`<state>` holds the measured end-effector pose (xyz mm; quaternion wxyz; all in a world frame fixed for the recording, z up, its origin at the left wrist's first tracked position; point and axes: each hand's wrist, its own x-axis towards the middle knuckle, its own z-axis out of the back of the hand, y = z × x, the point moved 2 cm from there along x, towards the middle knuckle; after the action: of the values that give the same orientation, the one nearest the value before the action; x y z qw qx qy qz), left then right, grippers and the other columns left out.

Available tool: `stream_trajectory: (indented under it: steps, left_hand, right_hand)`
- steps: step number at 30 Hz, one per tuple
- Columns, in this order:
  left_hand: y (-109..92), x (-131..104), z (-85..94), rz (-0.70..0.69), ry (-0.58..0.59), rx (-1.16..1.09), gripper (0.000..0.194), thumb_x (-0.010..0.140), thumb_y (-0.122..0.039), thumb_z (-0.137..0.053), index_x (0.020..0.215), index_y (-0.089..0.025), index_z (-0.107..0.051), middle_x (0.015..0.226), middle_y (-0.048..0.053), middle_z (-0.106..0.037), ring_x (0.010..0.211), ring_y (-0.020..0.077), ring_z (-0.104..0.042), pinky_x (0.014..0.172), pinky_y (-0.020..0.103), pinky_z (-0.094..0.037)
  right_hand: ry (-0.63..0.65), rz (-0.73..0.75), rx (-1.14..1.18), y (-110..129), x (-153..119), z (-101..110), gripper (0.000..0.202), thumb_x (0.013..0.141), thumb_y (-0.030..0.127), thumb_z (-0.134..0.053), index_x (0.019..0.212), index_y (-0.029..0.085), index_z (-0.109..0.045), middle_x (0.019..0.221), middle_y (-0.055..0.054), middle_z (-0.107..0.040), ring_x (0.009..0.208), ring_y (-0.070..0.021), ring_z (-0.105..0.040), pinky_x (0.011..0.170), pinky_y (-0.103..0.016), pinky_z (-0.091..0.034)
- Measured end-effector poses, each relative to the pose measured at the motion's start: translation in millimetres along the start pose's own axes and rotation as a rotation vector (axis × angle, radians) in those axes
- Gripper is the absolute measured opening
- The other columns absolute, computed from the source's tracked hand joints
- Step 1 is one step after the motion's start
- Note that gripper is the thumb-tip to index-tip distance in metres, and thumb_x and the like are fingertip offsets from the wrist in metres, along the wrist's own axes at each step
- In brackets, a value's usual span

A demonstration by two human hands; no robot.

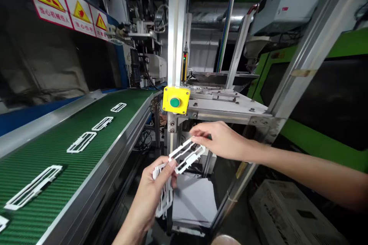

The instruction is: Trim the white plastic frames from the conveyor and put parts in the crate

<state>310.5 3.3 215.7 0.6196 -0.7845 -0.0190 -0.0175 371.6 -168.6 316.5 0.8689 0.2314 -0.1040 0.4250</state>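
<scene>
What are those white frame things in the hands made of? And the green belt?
The white frames look like moulded plastic: thin, matte, uniformly white, with crisp openings. The left hand grips several; the right hand pinches one. The green belt appears rubbery or PVC, judging by its fine ribs.

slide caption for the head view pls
Both hands, left hand and right hand, hold white plastic frames beside a green conveyor belt.

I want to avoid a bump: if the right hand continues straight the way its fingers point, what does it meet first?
Probably the conveyor's metal side rail, left of the right hand; depth is unclear.
</scene>
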Motion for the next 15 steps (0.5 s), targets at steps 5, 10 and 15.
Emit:
stream_trajectory:
  steps: [5, 10, 15]
  left_hand:
    - [-2, 4, -30.6, -0.104, -0.134, -0.124, 0.027, 0.076, -0.043, -0.065, 0.076, -0.017, -0.059, 0.06, -0.002, -0.051, 0.056, 0.0105, -0.043, 0.052, 0.019, -0.033]
    - [-25, 6, -60.2, -0.305, -0.085, 0.051, 0.027, 0.074, -0.044, -0.065, 0.076, -0.017, -0.062, 0.056, -0.002, -0.05, 0.054, 0.0111, -0.041, 0.052, 0.022, -0.033]
    - [-31, 7, -57.4, -0.321, -0.182, 0.002, 0.04, 0.07, -0.049, -0.067, 0.096, -0.018, -0.063, 0.068, 0.002, -0.062, 0.054, 0.0137, -0.049, 0.055, 0.024, -0.041]
  right_hand:
    - [-0.195, 0.304, -0.568, 34, -31, -17, 0.043, 0.089, 0.038, -0.053, 0.115, 0.005, -0.055, 0.114, -0.018, -0.06, 0.103, -0.0276, -0.059, 0.083, -0.04, -0.054]
    - [-0.157, 0.455, -0.812, 42, -43, 2, 0.035, 0.083, 0.005, -0.04, 0.115, -0.002, -0.053, 0.111, -0.021, -0.061, 0.102, -0.0271, -0.06, 0.079, -0.035, -0.056]
    - [-0.469, 0.372, -0.952, 0, -9, 70, 0.033, 0.088, 0.001, -0.033, 0.114, 0.009, -0.052, 0.092, -0.009, -0.068, 0.07, -0.0136, -0.063, 0.059, -0.024, -0.05]
